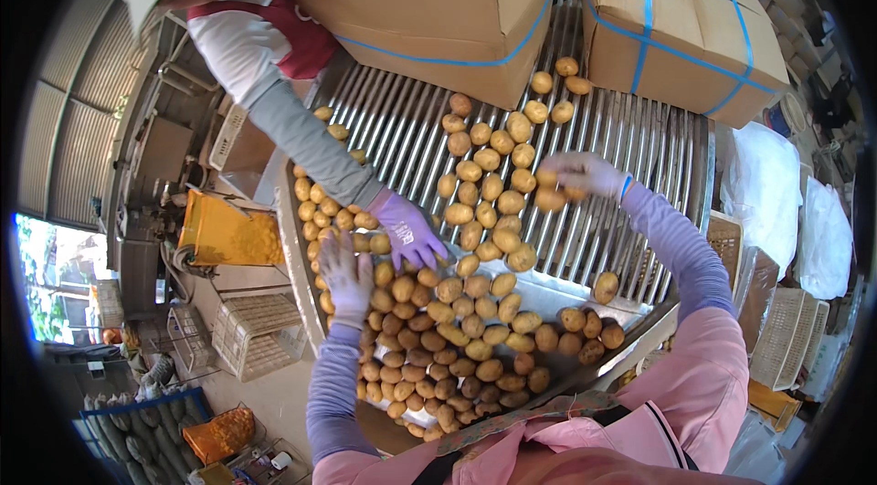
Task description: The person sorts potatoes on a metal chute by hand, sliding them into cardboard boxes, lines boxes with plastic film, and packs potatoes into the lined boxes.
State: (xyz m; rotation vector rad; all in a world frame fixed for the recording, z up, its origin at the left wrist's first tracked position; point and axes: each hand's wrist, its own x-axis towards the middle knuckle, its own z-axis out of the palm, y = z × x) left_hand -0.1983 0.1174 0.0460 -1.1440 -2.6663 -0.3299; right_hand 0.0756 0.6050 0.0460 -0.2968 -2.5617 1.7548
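Loose yellow-brown potatoes (466,307) cover the lower part of a metal sorting table. My left hand (345,279), in a pale glove, lies with its fingers stretched out over potatoes at the table's left side. Farther up on the right, my right hand (589,176), also gloved, has its fingers curled against a few potatoes (550,199) on the metal rollers (630,202). That hand and those potatoes are slightly blurred. A co-worker's purple-gloved hand (408,231) reaches in close to my left hand and touches the potatoes there.
An open cardboard box (411,10) with potatoes inside stands at the far end of the rollers. Right of it is a closed box (681,37) bound with blue straps. The co-worker (251,28) leans in from the upper left. Plastic crates (256,334) sit left of the table.
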